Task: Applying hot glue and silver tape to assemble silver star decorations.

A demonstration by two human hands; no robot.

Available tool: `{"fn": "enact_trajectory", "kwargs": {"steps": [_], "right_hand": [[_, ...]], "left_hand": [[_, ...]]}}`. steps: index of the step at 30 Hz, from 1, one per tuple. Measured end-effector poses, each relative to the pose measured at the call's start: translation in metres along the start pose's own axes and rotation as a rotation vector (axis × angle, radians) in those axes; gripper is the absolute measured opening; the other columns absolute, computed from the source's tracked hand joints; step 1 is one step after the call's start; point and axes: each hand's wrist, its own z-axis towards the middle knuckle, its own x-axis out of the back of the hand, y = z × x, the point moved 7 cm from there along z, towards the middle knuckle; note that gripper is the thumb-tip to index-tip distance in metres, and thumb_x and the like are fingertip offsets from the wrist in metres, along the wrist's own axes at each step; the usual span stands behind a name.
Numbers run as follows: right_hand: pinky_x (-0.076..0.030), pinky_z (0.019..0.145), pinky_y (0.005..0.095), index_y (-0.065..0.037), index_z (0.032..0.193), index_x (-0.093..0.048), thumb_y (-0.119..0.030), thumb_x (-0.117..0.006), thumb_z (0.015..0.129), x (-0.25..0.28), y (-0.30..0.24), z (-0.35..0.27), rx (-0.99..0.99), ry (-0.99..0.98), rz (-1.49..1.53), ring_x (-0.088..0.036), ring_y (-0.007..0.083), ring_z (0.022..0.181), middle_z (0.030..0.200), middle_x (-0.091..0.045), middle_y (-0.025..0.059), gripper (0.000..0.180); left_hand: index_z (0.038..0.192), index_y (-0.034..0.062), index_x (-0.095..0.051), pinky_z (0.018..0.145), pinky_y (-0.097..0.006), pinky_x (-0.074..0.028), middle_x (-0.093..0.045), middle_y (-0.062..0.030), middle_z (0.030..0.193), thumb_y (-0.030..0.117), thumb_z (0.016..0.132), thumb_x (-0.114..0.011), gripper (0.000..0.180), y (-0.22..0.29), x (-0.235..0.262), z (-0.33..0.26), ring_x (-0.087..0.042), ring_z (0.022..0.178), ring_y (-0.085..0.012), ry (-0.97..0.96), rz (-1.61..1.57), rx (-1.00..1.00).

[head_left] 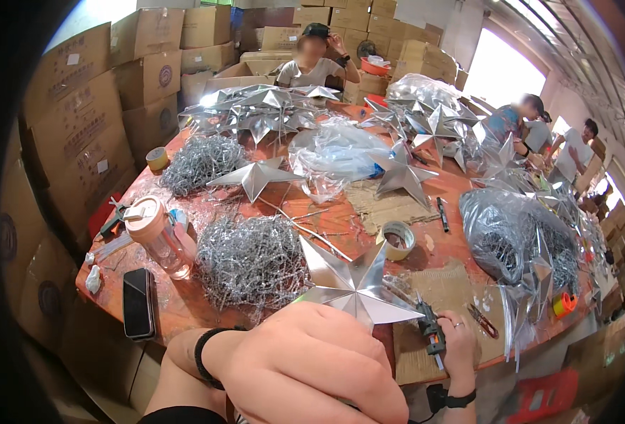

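Note:
My left hand is a closed fist close in front, a black band round its wrist. Its fingertips and anything in them are hidden. Just beyond its knuckles is a silver five-pointed star, partly covered by the fist; I cannot tell whether they touch. To the right, my right hand grips a black hot glue gun, its tip by the star's right point and a cardboard sheet below. Small thread snips lie right of that hand. A tangle of silver tinsel wire sits left of the star.
A tape roll, tumbler and phone stand or lie around the red table. Farther back are more stars and plastic bags. A person sits opposite; others work at right. Cartons line the left.

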Motion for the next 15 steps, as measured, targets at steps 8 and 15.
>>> {"fn": "enact_trajectory", "kwargs": {"steps": [8,15], "right_hand": [[-0.048,0.075,0.0395,-0.005,0.092,-0.061,-0.005,-0.057,0.076,-0.0002,0.001,-0.0002,0.019,0.024,0.012,-0.058,0.0293,0.093,0.104,-0.062,0.0071,0.017],[-0.048,0.075,0.0392,-0.005,0.092,-0.061,-0.005,-0.057,0.076,-0.0004,0.0012,-0.0001,0.013,0.019,0.005,-0.058,0.0289,0.093,0.104,-0.062,0.007,0.017]], "left_hand": [[0.081,-0.0024,-0.07,0.056,-0.028,-0.046,-0.068,-0.0154,0.084,0.003,0.089,-0.059,0.014,-0.0026,-0.0003,-0.0021,-0.064,0.065,-0.0227,0.004,-0.016,-0.045],[0.082,-0.0028,-0.07,0.057,-0.028,-0.047,-0.068,-0.0171,0.086,0.004,0.089,-0.059,0.014,-0.0068,-0.0003,-0.0012,-0.064,0.065,-0.0238,0.015,-0.028,-0.003]]}}
